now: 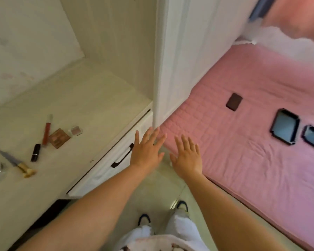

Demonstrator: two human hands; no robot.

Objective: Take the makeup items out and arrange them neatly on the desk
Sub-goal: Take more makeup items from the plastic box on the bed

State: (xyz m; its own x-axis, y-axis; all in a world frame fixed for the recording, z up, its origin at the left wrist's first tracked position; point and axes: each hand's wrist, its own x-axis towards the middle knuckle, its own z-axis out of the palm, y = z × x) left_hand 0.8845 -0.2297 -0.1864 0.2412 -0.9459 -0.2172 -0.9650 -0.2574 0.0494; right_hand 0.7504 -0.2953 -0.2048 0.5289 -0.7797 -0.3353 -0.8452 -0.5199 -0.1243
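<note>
On the pale desk (83, 98) at the left lie a red lip gloss tube (47, 130), a dark lipstick (35, 152), a brown square palette (59, 138) and a small clear eyeshadow case (76, 130), close together. My left hand (147, 148) is stretched out flat with fingers apart in front of the drawer (116, 156) and its dark handle (122, 156); it holds nothing. My right hand (188, 155) is beside it, also spread and empty, over the floor by the bed's edge.
A knife (16, 163) with a yellow handle lies at the desk's left, by a pale object at the frame edge. A white cabinet panel (179, 60) rises between desk and pink bed (243, 151). On the bed lie a dark card-like item (234, 102) and two black trays (285, 126).
</note>
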